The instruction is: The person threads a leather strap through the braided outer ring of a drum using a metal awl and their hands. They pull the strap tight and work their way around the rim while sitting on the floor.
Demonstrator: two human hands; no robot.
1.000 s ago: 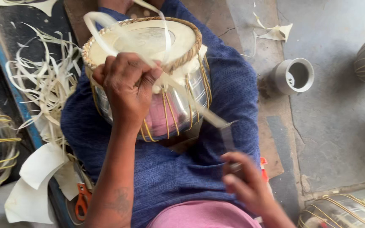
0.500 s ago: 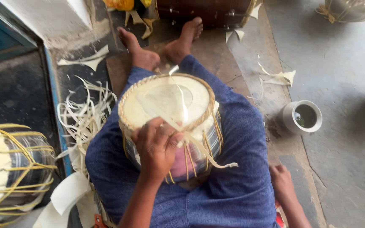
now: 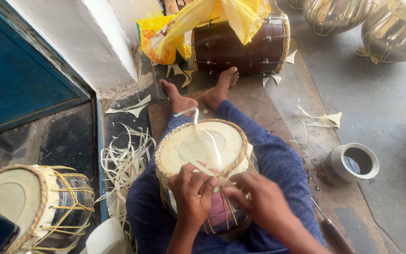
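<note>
A small metal drum (image 3: 198,150) with a pale skin head and a braided rim rests upright in my lap between my blue-clad legs. A pale leather strap (image 3: 205,157) loops across the drum head and down over its near edge. My left hand (image 3: 191,193) grips the near rim of the drum, fingers curled on the strap. My right hand (image 3: 259,202) is beside it, fingers pinching the same strap at the rim. Thin yellow lacing runs down the drum's side under both hands.
A second laced drum (image 3: 29,207) stands at lower left beside a heap of pale strips (image 3: 125,162). A grey cup (image 3: 353,162) sits on the floor at right, a handled tool (image 3: 330,230) near my right leg. A dark wooden drum (image 3: 240,44) and shiny metal shells (image 3: 391,33) lie beyond my feet.
My view has tilted up, showing my feet and the far drums. My right hand has come from my lap up to the drum's rim, joining the left on the strap.
</note>
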